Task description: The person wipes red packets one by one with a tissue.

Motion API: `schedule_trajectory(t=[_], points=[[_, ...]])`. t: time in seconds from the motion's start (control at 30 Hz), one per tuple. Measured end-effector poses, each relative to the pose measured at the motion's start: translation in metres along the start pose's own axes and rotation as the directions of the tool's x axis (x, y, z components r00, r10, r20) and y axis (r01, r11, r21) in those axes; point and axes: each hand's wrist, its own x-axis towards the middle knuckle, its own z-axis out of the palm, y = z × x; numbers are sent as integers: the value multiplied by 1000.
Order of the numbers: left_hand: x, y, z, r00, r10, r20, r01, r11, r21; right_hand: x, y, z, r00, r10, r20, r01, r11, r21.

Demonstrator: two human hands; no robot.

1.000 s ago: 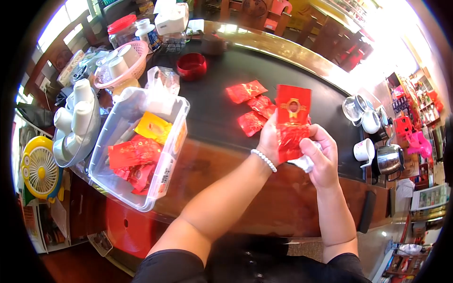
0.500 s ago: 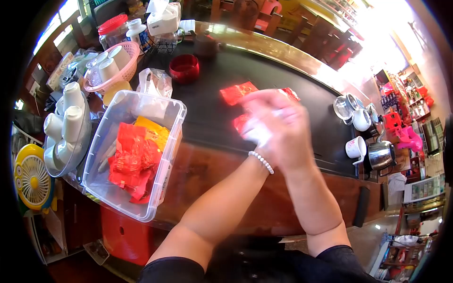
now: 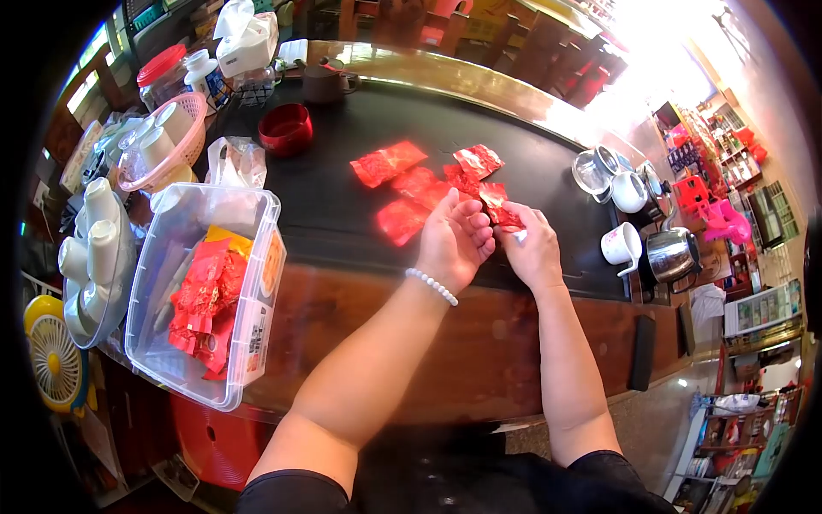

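My left hand (image 3: 455, 242), with a bead bracelet on its wrist, is turned palm inward beside the packets. Its fingers are loosely curled with the thumb apart, and I see nothing in it. At the front right of the pile, my right hand (image 3: 533, 248) pinches the edge of a shiny red foil packet (image 3: 495, 199). A small white bit shows under those fingers; I cannot make out what it is. More red packets (image 3: 388, 163) lie loosely grouped on the black tabletop, one crinkled packet (image 3: 479, 160) at the back right.
A clear plastic bin (image 3: 141, 360) on the left contains red and yellow packets. Behind it are a red bowl (image 3: 286, 130), a dark teapot (image 3: 325, 83) and a pink basket (image 3: 195, 141) of cups. A white mug (image 3: 618, 244) and a steel kettle (image 3: 672, 255) stand right.
My hands were blurred and overlapping around something white; now they are apart, the right at a red packet. The view has shifted, and more red packets show on the tabletop.
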Motion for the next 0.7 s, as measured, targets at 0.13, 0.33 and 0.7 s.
schedule_trajectory(t=[0.13,0.33,0.7], points=[[-6,-3,11,997,44,-63,-36,991,127,3,0,-7,976,138,-170,-38,871,490],[3,-9,0,952,2,305,-30,996,88,-3,-24,-11,908,-387,-162,408,903,133],[-10,-3,13,993,47,105,-71,970,232,5,-3,-31,938,330,106,-194,248,949]])
